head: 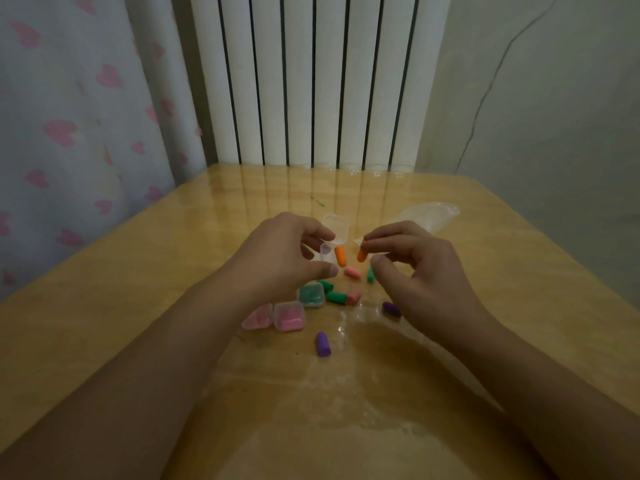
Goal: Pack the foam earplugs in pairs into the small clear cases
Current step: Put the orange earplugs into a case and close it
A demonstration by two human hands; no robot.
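My left hand (287,251) holds a small clear case (333,233) with its lid open, above the table. An orange earplug (340,256) stands partly in that case. My right hand (415,268) pinches a second orange earplug (361,254) just right of the case. On the table lie loose earplugs: pink (352,272), green (334,297), purple (322,344) and another purple (391,309) beside my right wrist. Two cases with pink earplugs (289,317) and one with green earplugs (311,294) sit below my left hand.
A clear plastic bag (429,216) lies behind my right hand on the wooden table (138,306). A white radiator (311,81) stands behind the table's far edge, and a curtain with pink hearts (69,133) hangs at the left.
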